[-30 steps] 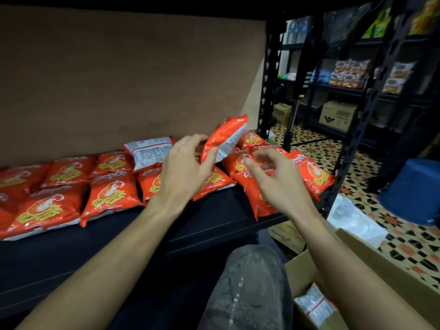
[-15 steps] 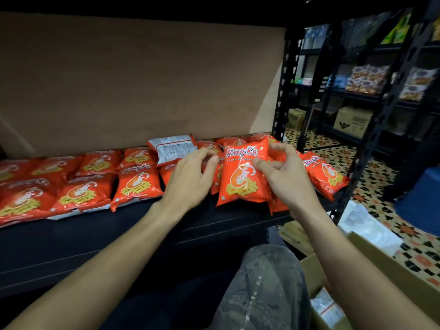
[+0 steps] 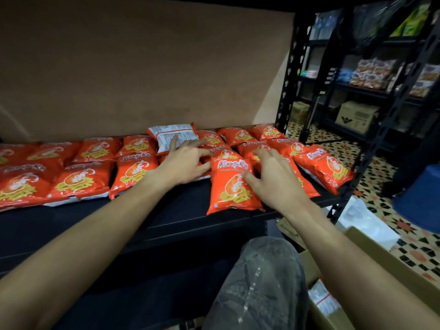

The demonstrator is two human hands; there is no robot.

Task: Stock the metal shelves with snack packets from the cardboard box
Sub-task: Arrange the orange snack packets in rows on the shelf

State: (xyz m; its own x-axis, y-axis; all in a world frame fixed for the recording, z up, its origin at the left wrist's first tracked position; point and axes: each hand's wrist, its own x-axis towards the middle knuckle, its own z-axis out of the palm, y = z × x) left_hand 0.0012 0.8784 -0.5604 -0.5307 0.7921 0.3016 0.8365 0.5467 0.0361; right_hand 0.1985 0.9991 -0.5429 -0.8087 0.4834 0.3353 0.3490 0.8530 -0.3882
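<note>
An orange snack packet [image 3: 232,186] lies flat near the front of the black metal shelf [image 3: 166,217]. My right hand [image 3: 273,179] rests on its right side with fingers spread. My left hand [image 3: 184,161], fingers loosely spread, hovers just left of the packet over other orange packets and holds nothing. Several orange packets [image 3: 81,177] lie in rows along the shelf; one packet [image 3: 172,136] shows its white back. The cardboard box [image 3: 385,265] stands open at the lower right, with a packet [image 3: 323,298] inside it.
A brown back board [image 3: 142,67] closes the shelf behind. The black upright post [image 3: 289,72] stands at the shelf's right end. Further shelves [image 3: 371,75] with goods and boxes lie to the right. A blue tub [image 3: 421,198] sits on the patterned floor. My knee [image 3: 259,282] is below the shelf.
The packet held upright between both hands has been laid flat on the shelf. Both hands have let go of it and their fingers have spread.
</note>
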